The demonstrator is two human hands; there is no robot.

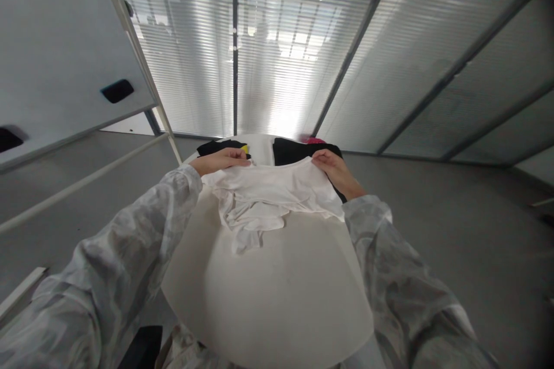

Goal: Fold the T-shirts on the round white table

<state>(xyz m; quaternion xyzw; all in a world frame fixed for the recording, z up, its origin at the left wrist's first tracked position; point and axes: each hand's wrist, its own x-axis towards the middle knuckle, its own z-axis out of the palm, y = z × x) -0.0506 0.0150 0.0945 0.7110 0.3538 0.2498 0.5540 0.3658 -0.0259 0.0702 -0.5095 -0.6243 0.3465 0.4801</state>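
A white cloth garment (277, 190) is stretched between my two hands over the far half of a white table (285, 294). Its upper edge is pulled nearly straight, while the lower part lies bunched and creased on the tabletop. My left hand (223, 160) pinches the upper left corner, closed on the fabric. At the upper right corner, my right hand (336, 172) grips the edge between thumb and fingers. The exact kind of garment cannot be made out.
Folded black cloth (288, 151) lies at the table's far right, partly behind the garment. More black cloth (220, 146) with a yellow patch (244, 149) is at the far left. A whiteboard on a frame (69, 40) stands left; a ribbed glass partition (277, 69) rises behind.
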